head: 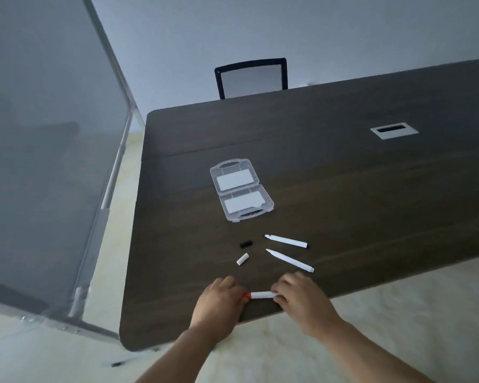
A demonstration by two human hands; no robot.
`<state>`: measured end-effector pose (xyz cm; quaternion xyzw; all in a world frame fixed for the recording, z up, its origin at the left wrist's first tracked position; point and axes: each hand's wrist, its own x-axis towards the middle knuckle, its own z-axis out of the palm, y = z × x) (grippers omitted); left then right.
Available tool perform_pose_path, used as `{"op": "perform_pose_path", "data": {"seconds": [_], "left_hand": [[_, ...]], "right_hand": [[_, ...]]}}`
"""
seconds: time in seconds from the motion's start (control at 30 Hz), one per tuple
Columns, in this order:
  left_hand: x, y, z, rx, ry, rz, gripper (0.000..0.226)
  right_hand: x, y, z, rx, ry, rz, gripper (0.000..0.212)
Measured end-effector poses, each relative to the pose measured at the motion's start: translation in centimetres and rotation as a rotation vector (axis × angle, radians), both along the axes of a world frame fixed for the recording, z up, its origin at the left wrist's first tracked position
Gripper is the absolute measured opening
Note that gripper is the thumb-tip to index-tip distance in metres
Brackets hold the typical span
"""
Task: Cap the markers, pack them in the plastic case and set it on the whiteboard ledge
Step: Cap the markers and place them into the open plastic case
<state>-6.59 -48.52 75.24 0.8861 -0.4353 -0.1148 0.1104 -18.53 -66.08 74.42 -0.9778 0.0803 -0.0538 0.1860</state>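
Note:
My left hand (221,299) and my right hand (299,295) hold one white marker (262,294) between them, low over the table's near edge. The left fingers pinch its red cap (246,296); the right fingers grip the barrel's other end. Two uncapped white markers (286,241) (291,260) lie on the dark table beyond my hands, tips pointing left. A loose black cap (245,243) and a loose white cap (242,259) rest to their left. The clear plastic case (241,190) lies open and flat farther back, with nothing inside.
The dark wooden table (343,189) has a grey cable port (393,130) at the right. A black mesh chair (251,77) stands at the far side. A large framed whiteboard (47,134) on a stand fills the left, over pale floor.

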Motion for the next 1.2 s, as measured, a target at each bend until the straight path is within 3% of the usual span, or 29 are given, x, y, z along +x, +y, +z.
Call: {"op": "perform_pose_path", "data": {"seconds": [0.3,0.53,0.77,0.93,1.2], "left_hand": [[0.5,-0.5,-0.7,-0.056,0.041,0.059,0.033],[4.4,-1.6,0.3,-0.172,0.165,0.243,0.028],[6.0,-3.2,0.0,-0.041,0.111,0.17,0.032],[6.2,-4.0,-0.4,-0.03,0.08,0.129,0.026],[6.6,-3.6,-0.9,-0.058,0.102,0.127,0.021]], "right_hand": [[0.7,-1.1,0.1,0.088,-0.041,-0.104,0.021],[1.7,-4.8,1.0,-0.056,0.048,-0.327,0.026],[3.2,-5.1,0.6,-0.043,0.22,-0.294,0.03],[4.3,-5.4,0.5,-0.024,0.225,-0.213,0.015],[5.1,-5.8,0.7,-0.015,0.163,-0.062,0.013]]}}
